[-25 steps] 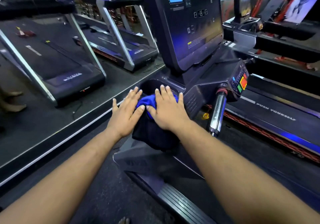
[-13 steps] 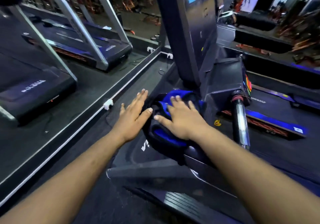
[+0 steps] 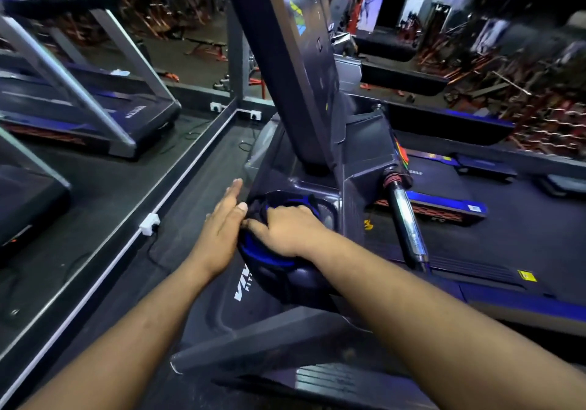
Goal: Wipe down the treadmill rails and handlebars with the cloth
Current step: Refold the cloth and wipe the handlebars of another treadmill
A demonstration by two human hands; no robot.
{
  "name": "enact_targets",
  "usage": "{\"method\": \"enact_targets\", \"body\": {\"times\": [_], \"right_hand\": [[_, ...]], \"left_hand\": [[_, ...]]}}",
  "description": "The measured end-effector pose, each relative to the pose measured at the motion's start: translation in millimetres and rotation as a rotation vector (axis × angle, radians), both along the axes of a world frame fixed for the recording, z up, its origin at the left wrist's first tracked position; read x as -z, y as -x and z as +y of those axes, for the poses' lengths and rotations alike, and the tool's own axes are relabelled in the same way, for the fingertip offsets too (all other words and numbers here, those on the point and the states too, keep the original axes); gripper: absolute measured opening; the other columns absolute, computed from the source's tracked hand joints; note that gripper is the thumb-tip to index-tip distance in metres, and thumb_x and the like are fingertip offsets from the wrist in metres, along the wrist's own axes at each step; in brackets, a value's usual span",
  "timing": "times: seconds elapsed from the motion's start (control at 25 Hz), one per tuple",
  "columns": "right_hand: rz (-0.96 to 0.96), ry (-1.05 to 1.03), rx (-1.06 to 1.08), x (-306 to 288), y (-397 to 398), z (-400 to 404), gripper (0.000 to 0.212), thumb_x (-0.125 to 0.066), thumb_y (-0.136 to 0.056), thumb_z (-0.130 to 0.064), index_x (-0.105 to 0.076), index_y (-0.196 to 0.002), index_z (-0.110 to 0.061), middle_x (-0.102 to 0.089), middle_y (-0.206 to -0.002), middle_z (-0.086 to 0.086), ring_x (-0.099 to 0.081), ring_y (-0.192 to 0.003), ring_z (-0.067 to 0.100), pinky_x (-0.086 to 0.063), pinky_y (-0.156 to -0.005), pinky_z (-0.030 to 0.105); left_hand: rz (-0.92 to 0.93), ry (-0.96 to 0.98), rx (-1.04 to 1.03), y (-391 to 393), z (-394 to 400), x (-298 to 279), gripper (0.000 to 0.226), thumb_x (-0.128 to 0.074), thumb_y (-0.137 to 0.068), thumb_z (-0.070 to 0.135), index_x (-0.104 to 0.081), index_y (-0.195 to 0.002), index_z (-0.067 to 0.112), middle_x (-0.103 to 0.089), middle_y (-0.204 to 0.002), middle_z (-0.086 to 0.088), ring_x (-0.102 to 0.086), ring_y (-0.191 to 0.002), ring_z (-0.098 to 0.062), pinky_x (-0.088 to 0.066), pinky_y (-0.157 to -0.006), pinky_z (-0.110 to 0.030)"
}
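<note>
A dark blue cloth (image 3: pixel 269 254) is bunched over the left end of the treadmill's console tray (image 3: pixel 326 200), just below the tall screen column (image 3: pixel 285 70). My right hand (image 3: pixel 288 228) lies on top of the cloth with its fingers curled into the fabric, gripping it. My left hand (image 3: pixel 223 225) is beside it on the left, fingers straight, its thumb touching the cloth's edge. The chrome handlebar (image 3: pixel 407 222) sticks out toward me on the right, apart from both hands.
The treadmill's belt deck (image 3: pixel 475 251) lies to the right, its side rail (image 3: pixel 253 343) below my arms. Two other treadmills (image 3: pixel 95 117) stand on the left past a raised floor edge (image 3: pixel 177 187) with white sockets. Gym equipment fills the far background.
My right hand's fingers went from flat on the cloth to curled into it, pushing it forward into the tray. The left hand turned edge-on beside it. My view shifted forward and to the right.
</note>
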State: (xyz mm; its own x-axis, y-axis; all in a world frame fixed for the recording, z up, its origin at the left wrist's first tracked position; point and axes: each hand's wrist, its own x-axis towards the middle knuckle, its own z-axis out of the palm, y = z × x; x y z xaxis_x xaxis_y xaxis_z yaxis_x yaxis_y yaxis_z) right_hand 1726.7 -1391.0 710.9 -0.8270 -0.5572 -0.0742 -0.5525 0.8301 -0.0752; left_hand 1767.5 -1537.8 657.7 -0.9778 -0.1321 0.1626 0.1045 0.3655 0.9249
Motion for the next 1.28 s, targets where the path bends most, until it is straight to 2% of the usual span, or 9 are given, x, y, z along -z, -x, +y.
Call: {"method": "enact_targets", "body": {"times": [0.16, 0.24, 0.36, 0.68, 0.8, 0.88, 1.0, 1.12, 1.28], "right_hand": [[0.082, 0.152, -0.245, 6.8, -22.3, 67.3, 0.056, -0.034, -0.094, -0.06, -0.053, -0.122, -0.014, -0.06, -0.129, 0.009, -0.054, -0.12, 0.031, -0.04, -0.102, 0.045], [0.084, 0.051, -0.202, 6.5, -12.6, 96.8, 0.075, -0.034, -0.092, -0.066, -0.035, -0.149, -0.017, -0.031, -0.16, 0.007, -0.028, -0.147, 0.022, -0.021, -0.12, 0.047], [0.006, -0.048, -0.026, 0.5, 8.6, 80.8, 0.087, -0.035, -0.091, -0.073, -0.012, -0.158, -0.022, 0.004, -0.167, 0.002, 0.003, -0.153, 0.014, -0.001, -0.123, 0.052], [0.025, 0.039, 0.123, 6.7, -22.5, 72.3, 0.099, -0.03, -0.085, -0.081, -0.01, -0.158, -0.017, 0.0, -0.166, 0.008, -0.001, -0.154, 0.019, -0.003, -0.124, 0.042], [-0.083, -0.033, 0.165, 2.5, -5.9, 33.6, 0.098, -0.027, -0.088, -0.078, -0.003, -0.158, -0.013, 0.012, -0.165, 0.011, 0.012, -0.153, 0.023, 0.003, -0.123, 0.049], [-0.142, -0.061, 0.121, 0.9, 1.1, 1.2, 0.089, -0.027, -0.096, -0.067, -0.004, -0.157, -0.007, 0.014, -0.164, 0.015, 0.014, -0.152, 0.027, 0.004, -0.123, 0.052], [-0.17, 0.048, 0.052, 1.1, -5.0, 3.7, 0.07, -0.039, -0.098, -0.056, -0.035, -0.148, -0.008, -0.025, -0.16, 0.017, -0.024, -0.148, 0.032, -0.024, -0.118, 0.046], [0.108, 0.21, -0.125, 10.6, -24.5, 50.6, 0.048, -0.047, -0.093, -0.057, -0.055, -0.115, -0.015, -0.063, -0.116, 0.008, -0.058, -0.109, 0.032, -0.04, -0.083, 0.038], [0.136, 0.107, 0.007, 8.9, -9.1, 96.3, 0.074, -0.044, -0.089, -0.067, -0.034, -0.15, -0.026, -0.034, -0.157, 0.002, -0.031, -0.144, 0.02, -0.025, -0.117, 0.049]], "left_hand": [[-0.022, 0.104, 0.08, 0.0, -1.8, 1.0, 0.08, -0.025, -0.08, 0.067, -0.019, -0.154, 0.037, -0.016, -0.162, 0.019, -0.009, -0.148, 0.007, -0.001, -0.125, -0.046], [-0.013, 0.203, 0.119, 2.6, 2.5, 0.1, 0.078, -0.021, -0.081, 0.068, -0.013, -0.154, 0.041, -0.012, -0.162, 0.022, -0.004, -0.147, 0.01, 0.002, -0.124, -0.045], [0.006, 0.293, 0.125, 8.6, 14.9, -1.6, 0.081, -0.015, -0.08, 0.067, -0.01, -0.155, 0.039, -0.009, -0.161, 0.023, -0.002, -0.145, 0.01, 0.002, -0.123, -0.047], [0.072, 0.377, 0.094, 6.6, 20.7, 0.5, 0.082, -0.012, -0.081, 0.066, -0.008, -0.157, 0.033, 0.001, -0.155, 0.03, 0.003, -0.145, 0.009, 0.003, -0.12, -0.049], [0.011, 0.217, 0.133, 11.3, 19.5, 0.7, 0.083, -0.016, -0.079, 0.068, -0.006, -0.155, 0.036, 0.002, -0.156, 0.03, 0.003, -0.146, 0.007, 0.008, -0.119, -0.042], [-0.062, -0.18, 0.143, 14.6, 14.0, 1.3, 0.079, -0.028, -0.085, 0.066, -0.009, -0.156, 0.036, -0.009, -0.162, 0.016, -0.011, -0.15, -0.003, 0.003, -0.123, -0.038], [-0.14, -0.589, 0.166, 12.2, 10.4, 1.2, 0.054, -0.029, -0.104, 0.043, -0.011, -0.155, 0.038, -0.033, -0.16, -0.004, -0.038, -0.143, -0.016, -0.023, -0.121, -0.035], [-0.114, -0.331, 0.188, 15.8, 7.2, 0.5, 0.061, -0.039, -0.088, 0.069, -0.016, -0.144, 0.056, -0.016, -0.163, 0.012, -0.017, -0.151, -0.008, -0.007, -0.125, -0.044], [-0.021, 0.209, 0.153, 11.0, 17.6, -11.9, 0.081, -0.021, -0.08, 0.066, -0.003, -0.154, 0.039, 0.005, -0.15, 0.036, 0.012, -0.14, 0.016, 0.014, -0.119, -0.045]]}}
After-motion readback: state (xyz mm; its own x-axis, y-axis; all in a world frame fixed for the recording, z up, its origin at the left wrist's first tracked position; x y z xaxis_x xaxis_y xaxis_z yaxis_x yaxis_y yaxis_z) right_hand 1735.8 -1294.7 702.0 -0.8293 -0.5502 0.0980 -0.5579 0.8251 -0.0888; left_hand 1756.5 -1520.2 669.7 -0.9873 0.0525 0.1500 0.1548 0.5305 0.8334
